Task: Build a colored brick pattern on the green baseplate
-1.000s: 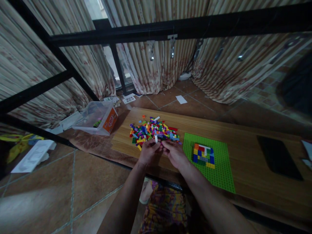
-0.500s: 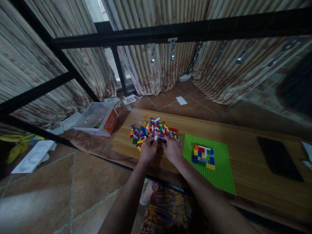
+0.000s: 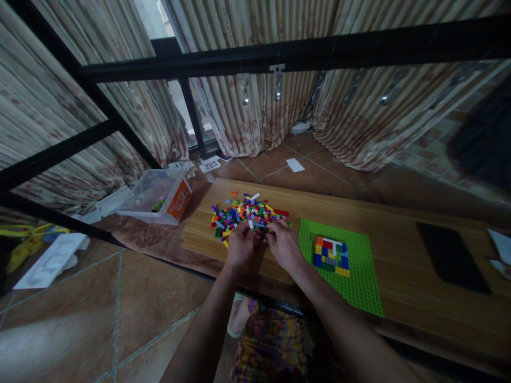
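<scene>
A heap of loose toy building bricks (image 3: 245,210) in many colours lies on a low wooden table. At its near edge my left hand (image 3: 240,246) has its fingers curled together, with a white brick (image 3: 251,224) right by the fingertips. Facing it across a small gap, my right hand (image 3: 283,243) also has bent fingers, close over the bricks. Whatever either hand pinches is too small to make out. To the right lies a green baseplate (image 3: 365,266) bearing a flat block of multicoloured bricks (image 3: 331,256).
A clear plastic bin (image 3: 147,205) with an orange label stands left of the wooden table (image 3: 395,239). A dark flat slab (image 3: 451,258) lies at the table's right. Behind run a black metal frame (image 3: 239,59) and striped curtains (image 3: 259,117). White paper (image 3: 295,165) lies on the tiles.
The whole view has shifted slightly. Both hands stay at the near edge of the heap, their fingers a little further apart than before.
</scene>
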{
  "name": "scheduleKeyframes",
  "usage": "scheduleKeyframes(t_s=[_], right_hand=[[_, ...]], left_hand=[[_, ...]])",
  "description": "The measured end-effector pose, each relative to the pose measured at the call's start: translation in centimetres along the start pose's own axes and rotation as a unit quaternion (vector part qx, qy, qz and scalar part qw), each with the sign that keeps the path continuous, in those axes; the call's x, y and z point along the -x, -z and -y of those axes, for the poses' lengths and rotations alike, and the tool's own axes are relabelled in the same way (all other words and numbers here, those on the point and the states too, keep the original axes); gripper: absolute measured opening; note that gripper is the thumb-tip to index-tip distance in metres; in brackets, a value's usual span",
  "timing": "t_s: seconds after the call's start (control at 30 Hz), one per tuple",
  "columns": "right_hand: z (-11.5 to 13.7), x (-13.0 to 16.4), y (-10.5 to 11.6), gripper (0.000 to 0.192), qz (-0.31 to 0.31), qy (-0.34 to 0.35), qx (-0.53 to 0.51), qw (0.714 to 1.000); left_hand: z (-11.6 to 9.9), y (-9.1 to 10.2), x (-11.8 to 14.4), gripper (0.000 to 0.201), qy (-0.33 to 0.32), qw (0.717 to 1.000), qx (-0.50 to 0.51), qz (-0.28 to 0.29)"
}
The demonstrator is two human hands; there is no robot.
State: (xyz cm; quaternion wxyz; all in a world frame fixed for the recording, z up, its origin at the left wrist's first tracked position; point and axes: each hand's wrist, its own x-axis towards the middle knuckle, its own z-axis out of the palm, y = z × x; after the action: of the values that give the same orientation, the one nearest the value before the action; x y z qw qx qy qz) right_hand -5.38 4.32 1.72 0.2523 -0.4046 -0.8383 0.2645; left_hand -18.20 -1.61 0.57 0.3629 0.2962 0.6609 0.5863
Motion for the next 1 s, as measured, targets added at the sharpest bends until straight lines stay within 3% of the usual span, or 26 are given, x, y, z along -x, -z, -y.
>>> scheduleKeyframes(t_s=[0.23,0.57,0.8,1.0], right_hand=[[0.4,0.0,0.0,0.021,-0.014,0.024,-0.031,0.999],[1.0,-0.8,-0.3,0.015,0.0,0.017,-0.052,0.999],[1.1,0.1,-0.9,0.012,-0.021,0.015,-0.023,0.999],[0.5,0.1,-1.8,0.008,-0.026,0.021,0.02,0.999]], left_hand=[[0.0,0.2,0.1,0.017,-0.058,0.996,-0.063,0.02],[-1.4,0.2,0.7,0.02,-0.063,0.995,-0.076,0.027],[-1.4,-0.5,2.3,0.019,-0.058,0.993,-0.094,-0.047],[-1.5,0.5,3.6,0.02,-0.033,0.982,-0.166,-0.085]])
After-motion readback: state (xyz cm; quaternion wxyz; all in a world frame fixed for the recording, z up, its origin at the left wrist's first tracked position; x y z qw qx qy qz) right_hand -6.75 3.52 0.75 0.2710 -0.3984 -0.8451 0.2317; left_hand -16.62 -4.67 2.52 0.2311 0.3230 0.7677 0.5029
